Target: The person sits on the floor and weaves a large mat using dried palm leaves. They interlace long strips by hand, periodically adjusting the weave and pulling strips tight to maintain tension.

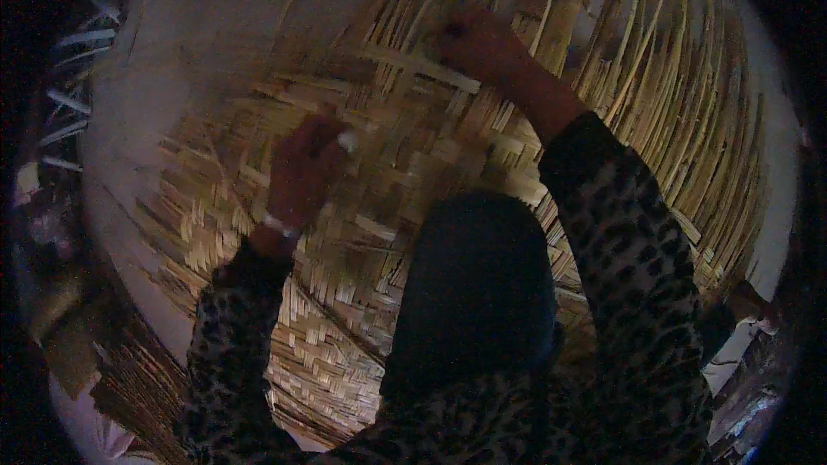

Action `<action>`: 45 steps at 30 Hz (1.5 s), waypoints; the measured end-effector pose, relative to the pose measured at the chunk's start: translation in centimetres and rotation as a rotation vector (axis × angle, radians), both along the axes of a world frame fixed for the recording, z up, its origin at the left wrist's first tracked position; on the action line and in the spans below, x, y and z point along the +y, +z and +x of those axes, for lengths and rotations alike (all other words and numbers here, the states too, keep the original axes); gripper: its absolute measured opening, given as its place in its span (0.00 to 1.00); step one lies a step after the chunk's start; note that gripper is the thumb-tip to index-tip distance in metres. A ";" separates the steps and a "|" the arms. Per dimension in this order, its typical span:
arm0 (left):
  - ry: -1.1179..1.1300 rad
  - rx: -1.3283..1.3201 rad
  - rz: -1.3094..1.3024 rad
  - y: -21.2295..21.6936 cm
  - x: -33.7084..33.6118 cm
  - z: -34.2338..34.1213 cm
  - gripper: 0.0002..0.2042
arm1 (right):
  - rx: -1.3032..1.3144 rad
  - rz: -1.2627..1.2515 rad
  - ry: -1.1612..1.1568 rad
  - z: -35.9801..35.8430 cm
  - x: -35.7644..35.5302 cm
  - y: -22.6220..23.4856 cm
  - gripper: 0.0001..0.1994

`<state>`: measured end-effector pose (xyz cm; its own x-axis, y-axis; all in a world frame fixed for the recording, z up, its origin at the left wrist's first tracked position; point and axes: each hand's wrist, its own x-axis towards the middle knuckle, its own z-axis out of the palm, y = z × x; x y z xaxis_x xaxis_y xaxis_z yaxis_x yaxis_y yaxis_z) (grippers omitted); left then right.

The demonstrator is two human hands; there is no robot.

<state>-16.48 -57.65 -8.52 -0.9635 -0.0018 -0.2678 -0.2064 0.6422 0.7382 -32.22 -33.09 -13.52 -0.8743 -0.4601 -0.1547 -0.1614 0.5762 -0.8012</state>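
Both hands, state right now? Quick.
Left hand: partly curled over the mat; too dark and blurred to tell if it holds anything.
Right hand: bent near the strips; grip can't be told.

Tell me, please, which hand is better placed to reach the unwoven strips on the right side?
Probably the right hand: it is nearer to the strips, with its sleeve beside them. The left hand is over the woven mat, farther to the left.

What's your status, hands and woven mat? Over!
Left hand at woven mat, grip unclear. Right hand farther forward, grip blurred. Mat plaited nearside, strips loose at right. Dark rounded shape hides part of mat.
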 end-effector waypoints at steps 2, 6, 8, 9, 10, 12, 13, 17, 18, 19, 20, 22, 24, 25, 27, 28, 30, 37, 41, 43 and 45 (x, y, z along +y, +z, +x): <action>-0.014 -0.013 -0.035 0.5 -0.8 4.7 0.11 | 0.072 -0.086 0.089 0.2 1.0 -1.0 0.20; 0.151 -0.159 0.005 0.7 -1.0 12.7 0.11 | 0.698 0.174 0.310 -0.3 -0.1 -3.1 0.22; 0.180 -0.186 -0.047 1.0 -0.3 15.1 0.12 | -0.028 0.039 0.041 -0.1 -0.3 -3.6 0.23; 0.175 -0.077 0.050 1.5 0.1 16.1 0.14 | -0.059 0.018 0.040 -0.1 -0.6 -3.6 0.23; 0.124 -0.048 -0.052 1.6 0.4 16.6 0.15 | -0.091 -0.002 0.039 0.0 -0.9 -3.5 0.24; 0.030 0.020 -0.249 2.1 1.1 17.4 0.15 | -0.103 -0.033 0.052 0.2 -1.0 -3.1 0.25; -0.027 0.085 -0.323 2.3 1.4 17.5 0.16 | -0.086 -0.044 0.062 0.3 -0.9 -2.9 0.25; 0.004 0.040 -0.404 2.8 1.9 18.3 0.16 | -0.114 -0.253 0.116 0.7 -0.2 -3.1 0.25; 0.034 -0.016 -0.359 3.0 1.8 18.5 0.16 | -0.115 -0.273 0.133 0.6 0.1 -3.4 0.25; 0.065 -0.073 -0.315 3.1 1.6 18.8 0.16 | -0.094 -0.225 0.156 0.4 0.2 -3.7 0.24; 0.099 -0.107 -0.277 3.0 1.5 18.9 0.16 | -0.069 -0.178 0.177 0.1 0.5 -4.1 0.24; 0.162 -0.170 -0.194 2.6 1.3 19.1 0.17 | -0.011 -0.077 0.217 -1.0 1.1 -4.4 0.24; 0.186 -0.168 -0.167 2.2 1.4 19.1 0.16 | -0.030 -0.028 0.245 -1.9 1.7 -4.2 0.24; 0.198 -0.168 -0.152 2.0 1.5 19.1 0.16 | -0.077 -0.032 0.254 -2.4 2.0 -3.9 0.25; 0.185 -0.151 -0.224 1.9 2.0 18.9 0.16 | -0.182 -0.099 0.400 -3.3 2.1 -2.9 0.26; 0.178 -0.136 -0.255 1.8 2.2 18.7 0.15 | -0.239 -0.158 0.537 -3.9 1.9 -2.3 0.27; 0.135 -0.097 -0.356 1.7 2.7 18.4 0.17 | -0.132 -0.102 0.428 -3.7 1.5 -1.9 0.28; 0.156 -0.072 -0.368 1.4 3.2 17.7 0.17 | -0.085 0.138 -0.113 -0.1 -0.8 -3.6 0.32; 0.098 0.021 -0.479 1.3 3.2 17.9 0.17 | -0.060 0.204 -0.174 -0.8 -0.9 -3.4 0.34; 0.095 0.047 -0.432 1.4 3.1 17.8 0.17 | -0.088 0.206 -0.153 -0.9 -1.0 -3.8 0.33; 0.157 -0.142 -0.404 1.5 3.1 17.7 0.17 | -0.115 0.161 -0.098 -1.0 -1.0 -4.4 0.32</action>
<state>1.25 -54.55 -7.06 -0.8969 -0.2764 -0.3452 -0.4054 0.8258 0.3921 -33.27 -34.06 -17.91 -0.8861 -0.3352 -0.3201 -0.0116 0.7064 -0.7077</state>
